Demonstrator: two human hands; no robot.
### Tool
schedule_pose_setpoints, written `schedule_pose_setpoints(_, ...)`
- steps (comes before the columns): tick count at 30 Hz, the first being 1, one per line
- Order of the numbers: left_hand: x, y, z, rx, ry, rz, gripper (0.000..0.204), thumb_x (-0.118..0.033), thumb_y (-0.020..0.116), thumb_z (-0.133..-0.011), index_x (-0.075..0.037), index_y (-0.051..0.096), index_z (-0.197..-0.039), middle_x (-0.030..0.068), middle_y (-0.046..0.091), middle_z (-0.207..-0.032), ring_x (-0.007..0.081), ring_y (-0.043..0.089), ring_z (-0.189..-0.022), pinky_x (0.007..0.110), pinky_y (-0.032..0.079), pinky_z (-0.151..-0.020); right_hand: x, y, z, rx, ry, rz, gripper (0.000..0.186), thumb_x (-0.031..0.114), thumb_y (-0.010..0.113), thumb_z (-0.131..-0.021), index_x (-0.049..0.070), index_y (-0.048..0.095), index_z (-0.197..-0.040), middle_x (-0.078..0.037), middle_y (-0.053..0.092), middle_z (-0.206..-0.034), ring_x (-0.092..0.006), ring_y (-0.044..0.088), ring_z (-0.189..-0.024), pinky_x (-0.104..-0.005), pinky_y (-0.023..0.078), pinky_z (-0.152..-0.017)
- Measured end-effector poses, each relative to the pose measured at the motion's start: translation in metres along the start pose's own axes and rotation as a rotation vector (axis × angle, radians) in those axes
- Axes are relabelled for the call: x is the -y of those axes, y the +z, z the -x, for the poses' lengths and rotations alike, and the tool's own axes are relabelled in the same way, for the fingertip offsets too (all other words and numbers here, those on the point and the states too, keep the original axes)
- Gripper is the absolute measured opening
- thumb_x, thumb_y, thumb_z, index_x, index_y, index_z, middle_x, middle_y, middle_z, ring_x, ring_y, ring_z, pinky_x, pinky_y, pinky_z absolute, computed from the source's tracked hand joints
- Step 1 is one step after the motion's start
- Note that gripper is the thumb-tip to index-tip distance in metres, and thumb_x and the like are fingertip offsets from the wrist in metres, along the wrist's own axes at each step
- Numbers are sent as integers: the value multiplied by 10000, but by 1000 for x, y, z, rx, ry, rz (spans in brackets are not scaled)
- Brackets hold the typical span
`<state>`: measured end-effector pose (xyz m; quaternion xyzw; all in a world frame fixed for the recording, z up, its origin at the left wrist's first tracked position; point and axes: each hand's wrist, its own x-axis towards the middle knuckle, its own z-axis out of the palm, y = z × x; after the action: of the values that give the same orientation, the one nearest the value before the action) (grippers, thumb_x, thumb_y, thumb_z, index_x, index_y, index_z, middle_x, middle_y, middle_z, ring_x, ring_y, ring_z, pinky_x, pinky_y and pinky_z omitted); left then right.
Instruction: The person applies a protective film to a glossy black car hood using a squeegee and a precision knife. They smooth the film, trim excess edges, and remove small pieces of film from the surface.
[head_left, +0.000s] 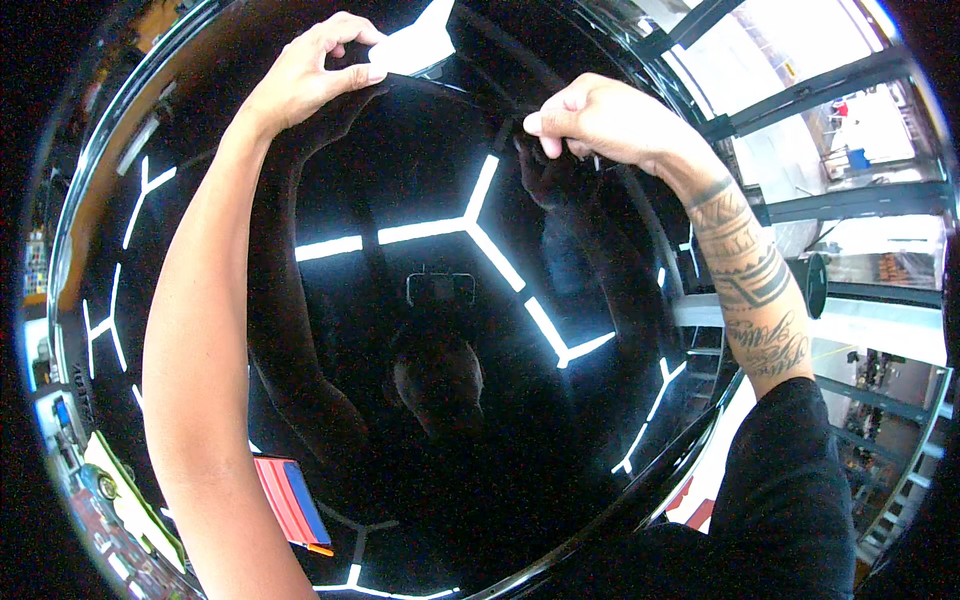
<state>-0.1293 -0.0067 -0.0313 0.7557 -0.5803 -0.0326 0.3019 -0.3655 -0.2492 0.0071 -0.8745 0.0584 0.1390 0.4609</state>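
A glossy black curved panel (420,340), looking like a vehicle's bodywork, fills the middle of the view beneath both arms. At its far side my left hand (325,60) pinches the edge of a bright white, angular, sheet-like piece (415,48) between thumb and fingers. The glare hides what exactly it is. To the right and a little nearer, my right hand (600,118) is closed above the panel, fingers curled in and thumb pressed against them. Anything inside those fingers is hidden. A red and blue flat pad (290,500) lies by my left forearm, with a small orange piece (320,550) at its end.
Reflections of white strip lights and of my head and arms cover the panel. Large framed windows (800,130) are on the right. A pale green object (130,500) and assorted items stand beyond the panel's left edge. A red and white surface (695,500) shows at lower right.
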Motion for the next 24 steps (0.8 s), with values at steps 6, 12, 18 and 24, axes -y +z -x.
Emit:
schedule_pose_setpoints(6,-3,-3,-3,36,49,-6,320,-291,696,-828,-71,639,-1053,37,624,-1115,158,529,-1003,288,373,-832,-16,-27,-29,20,84,152,340,337,671,-887,91,673,-653,42,578,-592,-60,452,-554,-228,370,-538)
schedule_pose_setpoints(12,-2,-2,-1,13,53,-21,316,-295,700,-822,-72,637,-1035,24,617,-1109,147,526,-993,283,372,-835,-14,-41,-53,-18,96,320,352,339,670,-898,99,638,-642,41,505,-557,-59,396,-509,-235,295,-496)
schedule_pose_setpoints(18,-6,-3,-1,19,45,-27,335,-307,707,-805,-74,641,-1036,20,606,-1078,142,524,-980,281,368,-840,-4,-51,-70,14,151,407,349,343,637,-904,67,687,-697,-32,589,-600,-152,531,-589,-336,427,-598)
schedule_pose_setpoints(24,-5,-1,0,20,29,-56,348,-311,707,-802,-71,646,-1047,24,607,-1079,145,525,-976,281,368,-842,1,-55,-81,6,138,497,349,342,645,-897,66,689,-688,-35,588,-593,-157,533,-582,-338,424,-588)
